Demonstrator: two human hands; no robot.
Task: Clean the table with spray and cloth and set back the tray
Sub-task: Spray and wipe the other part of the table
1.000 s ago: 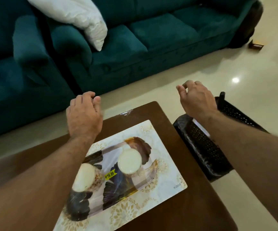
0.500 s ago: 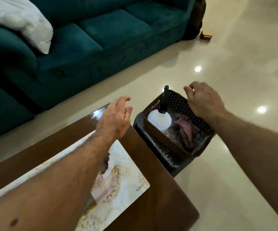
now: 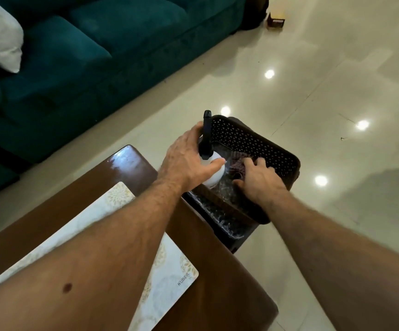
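Your left hand [image 3: 186,161] wraps white spray bottle [image 3: 214,174] at its neck, thumb across white body, black trigger head poking up past your fingers. Your right hand [image 3: 258,179] reaches into dark perforated basket [image 3: 253,142], fingers curled on reddish cloth [image 3: 237,163] (grip partly hidden, looks like pinch). Bottle and cloth both inside basket, touching or nearly so. Basket sits just beyond worktop [image 3: 131,163] edge, under both hands. Patterned tray [image 3: 169,278] lies on worktop beneath your left forearm. Teal sofa [image 3: 98,56] far beyond left hand.
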